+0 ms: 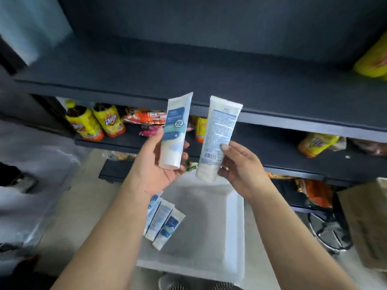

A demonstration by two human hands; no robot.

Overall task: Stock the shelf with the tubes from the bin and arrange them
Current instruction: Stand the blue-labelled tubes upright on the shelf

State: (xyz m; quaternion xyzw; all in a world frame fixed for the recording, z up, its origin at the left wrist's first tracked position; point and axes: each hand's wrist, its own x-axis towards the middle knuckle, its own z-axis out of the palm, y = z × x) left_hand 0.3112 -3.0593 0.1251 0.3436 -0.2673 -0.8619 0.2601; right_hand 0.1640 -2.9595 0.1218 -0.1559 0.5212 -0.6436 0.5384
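Tubes — one pinched in the left hand [165, 164], its front label showing [172, 132], another gripped by the right hand [240, 166], back label out [217, 139] — hover above the bin [234, 222], below the dark shelf [188, 80]; shelved mismatched, their faces may disagree — or topple, being cap-down.

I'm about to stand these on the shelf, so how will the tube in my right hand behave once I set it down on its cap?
The tube in the right hand is tall and narrow with a small cap, so it probably tips easily. Its flat crimped top suggests it won't roll far. The glossy plastic may be a little slippery.
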